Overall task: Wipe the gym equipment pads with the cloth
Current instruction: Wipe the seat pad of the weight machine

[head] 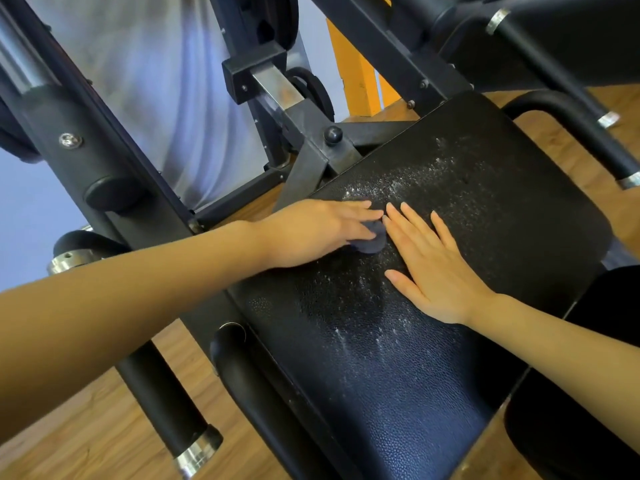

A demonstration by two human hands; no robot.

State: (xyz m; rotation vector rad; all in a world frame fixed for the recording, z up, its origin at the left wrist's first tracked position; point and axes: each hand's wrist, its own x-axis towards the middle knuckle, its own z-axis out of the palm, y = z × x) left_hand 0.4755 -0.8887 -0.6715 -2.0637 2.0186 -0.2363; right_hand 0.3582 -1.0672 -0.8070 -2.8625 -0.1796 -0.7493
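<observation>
A black textured seat pad [485,216] fills the middle of the head view, speckled with white spray droplets. My left hand [311,230] lies on the pad's far left edge and holds a small bunched dark blue cloth [375,242] between thumb and fingers, pressing it on the pad. Just to its right, my right hand [433,268] rests flat on the pad with straight, spread fingers, its fingertips almost touching the cloth. Most of the cloth is hidden under my left hand.
Black steel frame bars [90,150] of the machine rise at left and behind the pad. Handle bars with chrome ends [197,455] stick out at lower left and upper right. A second black pad [571,39] is at top right. The floor [86,427] is wood.
</observation>
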